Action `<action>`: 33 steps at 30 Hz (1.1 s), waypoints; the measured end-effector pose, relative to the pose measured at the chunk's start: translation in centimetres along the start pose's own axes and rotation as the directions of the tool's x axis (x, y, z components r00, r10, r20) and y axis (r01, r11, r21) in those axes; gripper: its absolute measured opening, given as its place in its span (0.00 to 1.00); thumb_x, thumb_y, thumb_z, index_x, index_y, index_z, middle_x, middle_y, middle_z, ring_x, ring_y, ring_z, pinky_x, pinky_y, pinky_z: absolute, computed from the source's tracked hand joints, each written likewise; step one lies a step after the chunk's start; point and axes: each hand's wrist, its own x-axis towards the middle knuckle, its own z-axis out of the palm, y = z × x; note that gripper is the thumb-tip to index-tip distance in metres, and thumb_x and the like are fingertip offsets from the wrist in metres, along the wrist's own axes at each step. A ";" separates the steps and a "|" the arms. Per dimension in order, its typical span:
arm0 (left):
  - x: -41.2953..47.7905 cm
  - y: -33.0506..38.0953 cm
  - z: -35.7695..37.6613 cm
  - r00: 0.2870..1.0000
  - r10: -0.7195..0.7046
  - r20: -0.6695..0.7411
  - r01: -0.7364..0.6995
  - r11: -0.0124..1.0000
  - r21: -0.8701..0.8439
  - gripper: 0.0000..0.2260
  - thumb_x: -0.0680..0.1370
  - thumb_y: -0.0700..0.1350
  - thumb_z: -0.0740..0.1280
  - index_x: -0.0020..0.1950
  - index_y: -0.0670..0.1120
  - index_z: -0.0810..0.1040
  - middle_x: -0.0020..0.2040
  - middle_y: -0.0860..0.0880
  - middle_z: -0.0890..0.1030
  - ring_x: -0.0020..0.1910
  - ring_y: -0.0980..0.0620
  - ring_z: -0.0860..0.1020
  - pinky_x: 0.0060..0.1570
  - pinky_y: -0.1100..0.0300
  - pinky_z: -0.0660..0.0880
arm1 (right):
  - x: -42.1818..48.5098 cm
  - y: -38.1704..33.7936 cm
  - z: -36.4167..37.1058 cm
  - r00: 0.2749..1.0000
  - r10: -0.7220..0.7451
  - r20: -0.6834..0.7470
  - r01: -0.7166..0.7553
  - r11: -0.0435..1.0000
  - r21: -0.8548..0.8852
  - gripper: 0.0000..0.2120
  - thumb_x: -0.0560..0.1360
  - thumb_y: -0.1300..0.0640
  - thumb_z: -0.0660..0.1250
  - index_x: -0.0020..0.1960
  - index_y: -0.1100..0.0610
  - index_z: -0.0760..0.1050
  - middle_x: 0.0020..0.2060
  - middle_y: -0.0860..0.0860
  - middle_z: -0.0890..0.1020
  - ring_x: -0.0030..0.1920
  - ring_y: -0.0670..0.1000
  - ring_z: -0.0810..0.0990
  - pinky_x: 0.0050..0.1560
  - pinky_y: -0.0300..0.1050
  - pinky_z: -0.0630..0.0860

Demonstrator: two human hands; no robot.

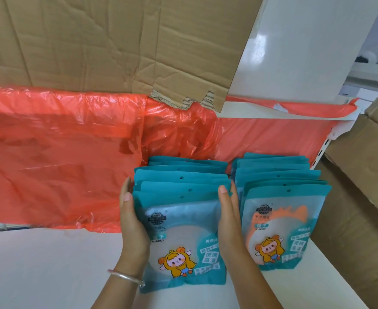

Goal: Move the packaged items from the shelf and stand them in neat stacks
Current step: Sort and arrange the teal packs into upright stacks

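- White shelf board [49,264] runs in front of a red plastic sheet [60,152]. Creased cardboard [94,41] hangs above the sheet, and a brown box [362,175] sits off its right end.
- Head view: two rows of teal packets stand just in front of the sheet. The left stack [181,197] and right stack [281,197] are side by side, nearly touching.
- The left hand [132,224] and right hand [230,219] lie flat against the left stack's side edges. Their fingers are straight and press inward rather than curling round, probably to square the packets.
- The packets are glossy pouches with a hang hole on top, a cartoon figure and "MIRROR" in front. They lean back, with uneven tops.
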 end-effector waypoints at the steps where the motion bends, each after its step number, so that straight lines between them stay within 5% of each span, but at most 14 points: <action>1: 0.1 0.0 -0.2 1.000 -0.006 0.015 0.005 1.000 0.013 0.21 0.73 0.61 0.58 0.66 0.61 0.70 0.69 0.52 0.72 0.67 0.50 0.72 0.67 0.48 0.67 | -0.2 0.1 -0.1 1.000 -0.005 -0.007 0.005 1.000 -0.003 0.34 0.69 0.35 0.57 0.73 0.35 0.53 0.73 0.38 0.59 0.71 0.41 0.59 0.68 0.41 0.56; 6: -0.3 -1.1 -1.4 0.997 -0.065 0.035 0.060 0.991 0.120 0.25 0.70 0.69 0.57 0.66 0.67 0.66 0.71 0.54 0.70 0.68 0.50 0.70 0.68 0.43 0.65 | -1.1 0.7 -0.4 0.997 -0.060 -0.040 0.059 0.998 -0.008 0.34 0.71 0.34 0.61 0.74 0.37 0.53 0.74 0.40 0.59 0.72 0.42 0.60 0.70 0.41 0.59; 11: -1.1 -1.7 -2.4 0.994 -0.107 0.013 0.100 0.961 0.257 0.31 0.71 0.71 0.53 0.72 0.61 0.62 0.71 0.49 0.70 0.68 0.46 0.70 0.66 0.40 0.68 | -2.0 1.8 -0.8 0.993 -0.118 -0.015 0.117 0.991 -0.057 0.32 0.71 0.37 0.59 0.73 0.37 0.55 0.70 0.36 0.65 0.63 0.28 0.66 0.56 0.22 0.64; 16: -3.8 -1.4 -3.3 0.991 -0.131 -0.008 0.124 0.915 0.383 0.36 0.69 0.72 0.49 0.75 0.61 0.53 0.70 0.63 0.62 0.68 0.61 0.62 0.71 0.52 0.60 | -4.1 4.5 -1.4 0.997 -0.071 -0.014 0.069 0.990 -0.123 0.43 0.64 0.28 0.65 0.73 0.37 0.53 0.72 0.39 0.63 0.70 0.43 0.66 0.69 0.47 0.67; 20: -5.1 -1.7 -4.9 0.981 -0.194 0.018 0.162 0.865 0.475 0.46 0.59 0.81 0.49 0.74 0.65 0.49 0.71 0.63 0.61 0.68 0.61 0.61 0.71 0.52 0.59 | -6.1 6.0 -1.7 1.000 0.000 0.005 0.001 0.991 -0.132 0.40 0.69 0.42 0.68 0.73 0.35 0.47 0.73 0.37 0.57 0.70 0.44 0.63 0.69 0.46 0.65; 26: -6.1 0.0 -5.9 0.972 -0.229 0.054 0.152 0.787 0.598 0.37 0.71 0.73 0.52 0.76 0.60 0.47 0.76 0.60 0.56 0.74 0.57 0.56 0.74 0.52 0.55 | -7.2 6.7 -1.7 0.998 0.001 -0.064 -0.010 0.988 -0.151 0.41 0.71 0.48 0.68 0.75 0.39 0.47 0.74 0.40 0.57 0.72 0.46 0.62 0.70 0.51 0.66; 29: -6.6 1.3 -7.0 0.976 -0.207 0.068 0.115 0.755 0.646 0.28 0.78 0.59 0.55 0.76 0.57 0.51 0.74 0.60 0.57 0.72 0.62 0.56 0.71 0.57 0.55 | -8.1 6.5 -1.5 0.995 -0.037 -0.092 0.024 0.990 -0.141 0.37 0.75 0.56 0.67 0.76 0.43 0.50 0.73 0.40 0.59 0.69 0.45 0.64 0.67 0.47 0.67; 33: -7.7 3.5 -9.1 0.983 -0.178 0.046 0.101 0.735 0.670 0.26 0.79 0.55 0.59 0.75 0.56 0.58 0.74 0.58 0.62 0.73 0.58 0.60 0.73 0.57 0.56 | -9.4 5.8 -1.2 0.994 -0.061 -0.090 0.046 0.987 -0.154 0.33 0.77 0.60 0.65 0.76 0.47 0.54 0.70 0.43 0.63 0.65 0.43 0.67 0.58 0.38 0.73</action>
